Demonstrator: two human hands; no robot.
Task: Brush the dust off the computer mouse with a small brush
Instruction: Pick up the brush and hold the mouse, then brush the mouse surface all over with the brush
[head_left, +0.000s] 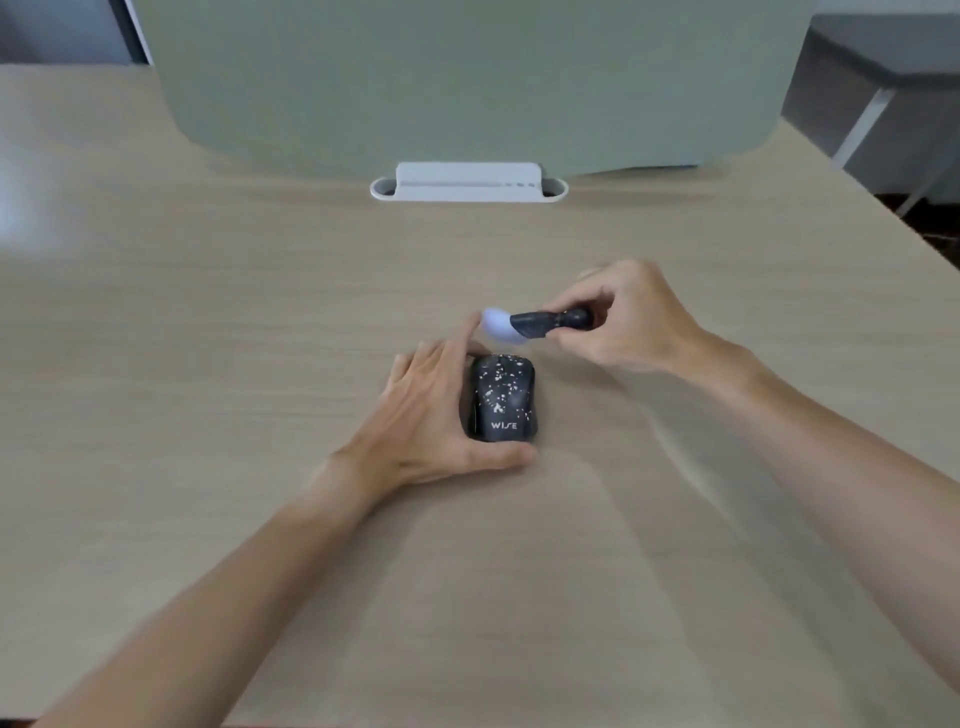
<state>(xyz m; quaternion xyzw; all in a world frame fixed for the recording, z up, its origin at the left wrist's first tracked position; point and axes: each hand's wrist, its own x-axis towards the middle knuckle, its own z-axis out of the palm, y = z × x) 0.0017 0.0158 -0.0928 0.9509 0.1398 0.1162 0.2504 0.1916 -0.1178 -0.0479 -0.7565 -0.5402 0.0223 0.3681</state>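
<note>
So the left hand (426, 415) is cupping the mouse (503, 397) by its sides, prob light n slick; right hand (631, 319) is pinching the brush (540, 325) handle, soft bristles hovering just above.

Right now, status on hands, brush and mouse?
Left hand steadying the speckled mouse on the desk. Right hand holding the small brush, bristles beyond the mouse's front, apparently not touching. Nothing in the way.

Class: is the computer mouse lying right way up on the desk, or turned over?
Right way up. The computer mouse shows its speckled top shell and lettering, steadied flat on the desk by the left hand.
</note>
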